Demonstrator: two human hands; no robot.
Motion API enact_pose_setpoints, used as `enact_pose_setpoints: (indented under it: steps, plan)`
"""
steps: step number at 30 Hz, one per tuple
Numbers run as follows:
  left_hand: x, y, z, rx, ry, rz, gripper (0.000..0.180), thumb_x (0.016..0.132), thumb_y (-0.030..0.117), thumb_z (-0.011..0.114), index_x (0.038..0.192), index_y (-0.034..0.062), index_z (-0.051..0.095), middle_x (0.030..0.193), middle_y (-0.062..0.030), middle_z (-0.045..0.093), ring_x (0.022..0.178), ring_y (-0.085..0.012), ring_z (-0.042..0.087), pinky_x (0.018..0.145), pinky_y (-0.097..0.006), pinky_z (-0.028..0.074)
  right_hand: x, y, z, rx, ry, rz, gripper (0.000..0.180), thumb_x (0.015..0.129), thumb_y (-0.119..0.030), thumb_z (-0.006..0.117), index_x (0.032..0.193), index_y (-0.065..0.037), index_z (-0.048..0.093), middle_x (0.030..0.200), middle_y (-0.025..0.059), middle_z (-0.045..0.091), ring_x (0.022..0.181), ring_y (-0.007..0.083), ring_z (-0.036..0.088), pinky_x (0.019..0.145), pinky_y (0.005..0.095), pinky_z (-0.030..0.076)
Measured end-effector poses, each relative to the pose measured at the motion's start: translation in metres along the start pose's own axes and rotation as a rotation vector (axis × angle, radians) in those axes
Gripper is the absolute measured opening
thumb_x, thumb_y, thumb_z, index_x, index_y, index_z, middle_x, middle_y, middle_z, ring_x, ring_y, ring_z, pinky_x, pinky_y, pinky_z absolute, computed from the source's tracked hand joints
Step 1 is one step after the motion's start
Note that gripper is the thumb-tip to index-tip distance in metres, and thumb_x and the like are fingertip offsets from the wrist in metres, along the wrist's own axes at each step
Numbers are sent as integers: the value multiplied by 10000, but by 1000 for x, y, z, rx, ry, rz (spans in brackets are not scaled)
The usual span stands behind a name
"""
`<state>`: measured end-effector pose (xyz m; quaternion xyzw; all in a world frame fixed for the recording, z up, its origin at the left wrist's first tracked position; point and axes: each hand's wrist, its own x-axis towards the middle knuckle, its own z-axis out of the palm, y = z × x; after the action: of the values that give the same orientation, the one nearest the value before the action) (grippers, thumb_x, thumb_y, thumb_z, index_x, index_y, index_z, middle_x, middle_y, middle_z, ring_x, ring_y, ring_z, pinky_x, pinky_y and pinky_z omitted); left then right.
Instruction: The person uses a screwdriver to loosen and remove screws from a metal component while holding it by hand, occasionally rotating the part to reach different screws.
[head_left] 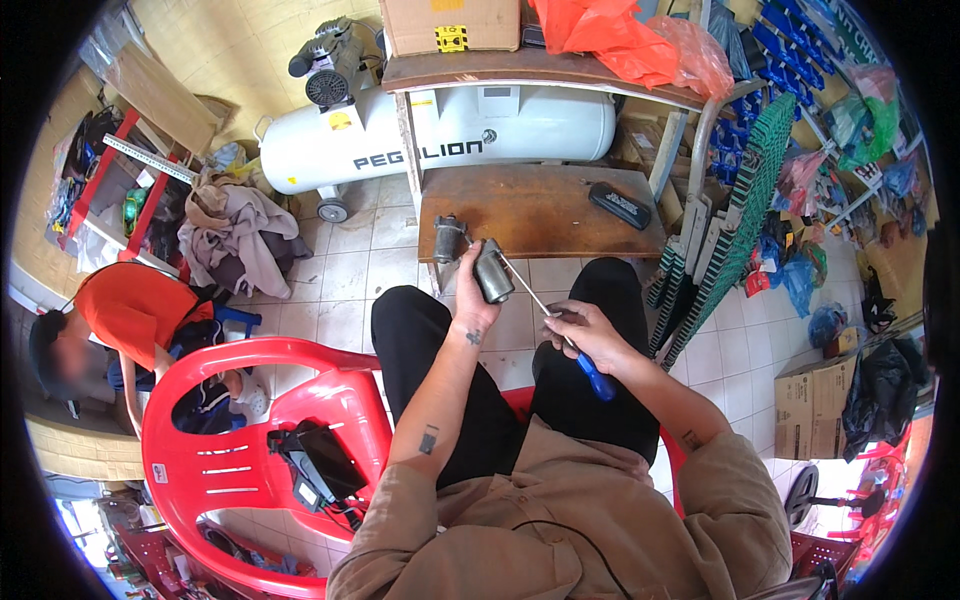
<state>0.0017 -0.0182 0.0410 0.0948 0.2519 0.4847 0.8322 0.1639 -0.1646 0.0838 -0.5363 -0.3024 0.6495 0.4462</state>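
Note:
My left hand (474,298) is wrapped round a grey metal cylinder (493,273), raised in front of my knees. In my right hand (585,332) is a screwdriver (597,382) with a blue handle. Its long shaft slants up and left, and the tip reaches the upper side of the cylinder; whether it touches cannot be made out. Just left of the cylinder, a darker cylindrical metal part (448,240) appears over the near left corner of the low wooden shelf (540,205). I cannot tell whether it is joined to the held piece.
A dark oblong case (620,205) lies on the shelf. Behind stands a white air compressor (440,130). A green folding chair frame (735,215) leans at right. Left of me is a red plastic chair (270,350) carrying a black device (325,462); beyond it a person in orange (135,310) bends down.

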Motion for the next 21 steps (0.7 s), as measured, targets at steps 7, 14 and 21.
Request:
enact_pose_setpoints:
  steps: [7, 14, 21]
  plan:
    - [1, -4, -1, 106, 43, 16, 238, 870, 327, 654, 986, 121, 630, 833, -45, 646, 701, -170, 618, 617, -317, 523, -2, 0, 2, -67, -5, -49, 146, 1002, -137, 554, 1012, 7, 571, 806, 90, 629, 545, 84, 509, 420, 204, 309]
    - [-9, 0, 8, -137, -66, -26, 311, 838, 370, 650, 1006, 109, 622, 853, -51, 642, 732, -183, 619, 660, -314, 522, 19, 14, -32, 598, -512, 226, 186, 1019, -235, 532, 1001, -53, 568, 753, -12, 565, 510, 47, 446, 421, 198, 327]
    - [-6, -7, 7, -51, -15, 50, 273, 885, 343, 628, 1026, 111, 621, 855, -61, 657, 750, -200, 633, 680, -330, 533, 11, 19, -2, 159, -172, 72, 183, 1016, -223, 536, 1031, -41, 550, 827, 58, 601, 585, 99, 492, 477, 231, 344]
